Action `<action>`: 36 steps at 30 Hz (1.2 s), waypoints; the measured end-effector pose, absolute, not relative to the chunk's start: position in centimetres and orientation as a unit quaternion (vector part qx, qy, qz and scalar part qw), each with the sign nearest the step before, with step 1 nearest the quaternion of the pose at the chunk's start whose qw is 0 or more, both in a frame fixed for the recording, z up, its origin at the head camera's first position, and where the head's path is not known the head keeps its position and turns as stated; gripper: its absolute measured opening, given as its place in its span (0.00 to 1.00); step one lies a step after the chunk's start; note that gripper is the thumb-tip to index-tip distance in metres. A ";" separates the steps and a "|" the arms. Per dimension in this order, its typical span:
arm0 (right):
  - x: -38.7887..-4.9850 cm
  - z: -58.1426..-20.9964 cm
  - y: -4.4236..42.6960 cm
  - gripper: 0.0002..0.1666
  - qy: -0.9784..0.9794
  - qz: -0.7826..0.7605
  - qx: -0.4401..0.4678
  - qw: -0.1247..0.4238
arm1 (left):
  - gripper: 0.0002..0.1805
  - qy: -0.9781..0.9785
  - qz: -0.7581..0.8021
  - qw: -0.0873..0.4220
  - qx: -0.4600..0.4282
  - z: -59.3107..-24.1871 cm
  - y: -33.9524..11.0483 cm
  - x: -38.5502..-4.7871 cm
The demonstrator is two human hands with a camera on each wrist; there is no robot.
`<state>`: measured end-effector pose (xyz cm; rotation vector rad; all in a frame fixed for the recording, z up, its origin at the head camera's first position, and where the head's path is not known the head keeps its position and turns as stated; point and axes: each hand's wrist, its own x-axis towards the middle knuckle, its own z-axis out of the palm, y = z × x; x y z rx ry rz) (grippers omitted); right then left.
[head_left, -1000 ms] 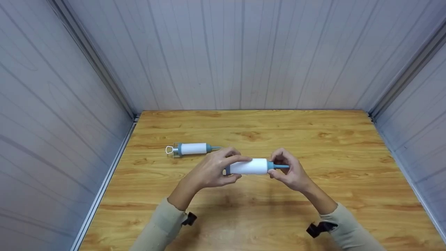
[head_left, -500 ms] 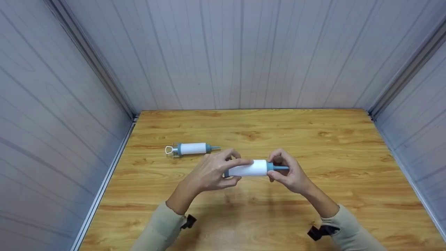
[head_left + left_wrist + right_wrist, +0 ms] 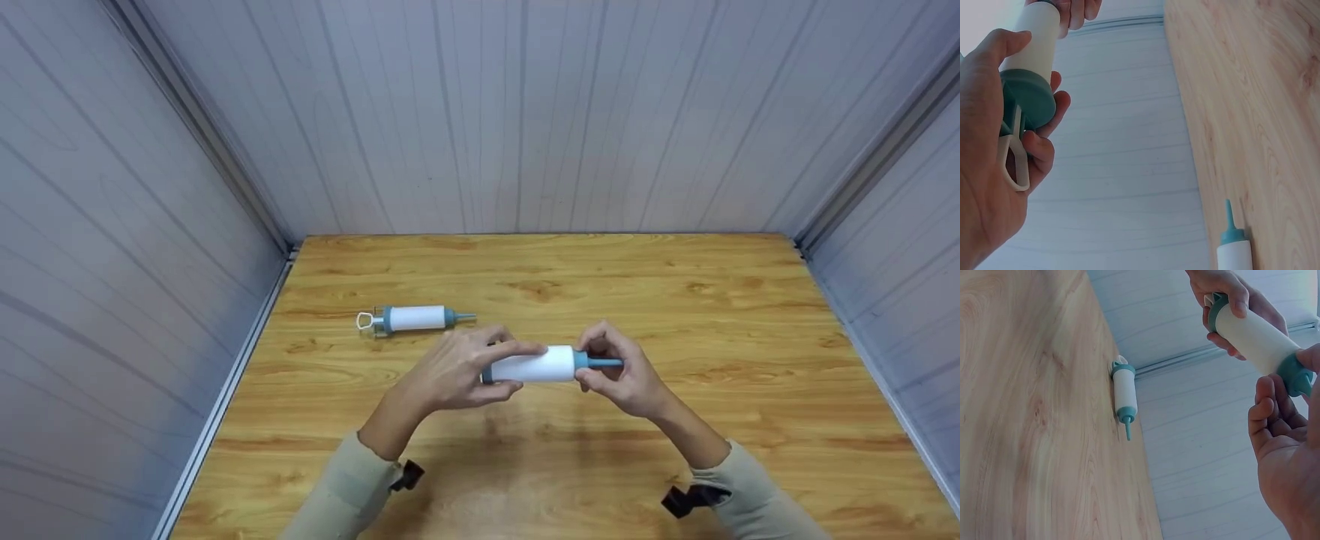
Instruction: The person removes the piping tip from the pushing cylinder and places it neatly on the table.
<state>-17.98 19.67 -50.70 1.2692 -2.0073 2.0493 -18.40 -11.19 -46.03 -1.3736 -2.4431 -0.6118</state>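
Observation:
Both hands hold a large white syringe [image 3: 536,364] with teal ends, roughly level above the table. My left hand [image 3: 457,371] grips its rear end, fingers curled round the white barrel and teal collar [image 3: 1030,98]. In the left wrist view the white plunger handle [image 3: 1018,166] sits inside the left palm. My right hand [image 3: 621,373] pinches the teal nozzle cap [image 3: 1293,372] between thumb and fingers, the thin tip pointing right. Behind the left hand, a second syringe [image 3: 417,318] of the same kind lies on the table, nozzle to the right.
The wood-grain table [image 3: 675,300] lies under the hands. Pale panel walls [image 3: 517,120] rise at its back, left and right. A black wrist mount [image 3: 407,475] shows on the left sleeve, another black mount [image 3: 694,499] on the right.
The held syringe has dropped very slightly in the head view, with both hands keeping their hold. The syringe on the table has not moved.

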 end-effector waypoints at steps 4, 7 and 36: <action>-18.1 -51.0 19.7 0.14 -0.638 0.655 0.405 0.004 | 0.27 -0.847 -0.215 0.122 -0.470 -46.2 -11.2 -18.5; -18.1 -51.2 19.7 0.14 -0.640 0.656 0.401 0.004 | 0.26 -0.848 -0.216 0.119 -0.469 -46.3 -11.1 -18.6; -18.1 -51.9 19.8 0.15 -0.658 0.639 0.399 0.012 | 0.27 -0.861 -0.235 0.038 -0.450 -46.2 -11.2 -18.6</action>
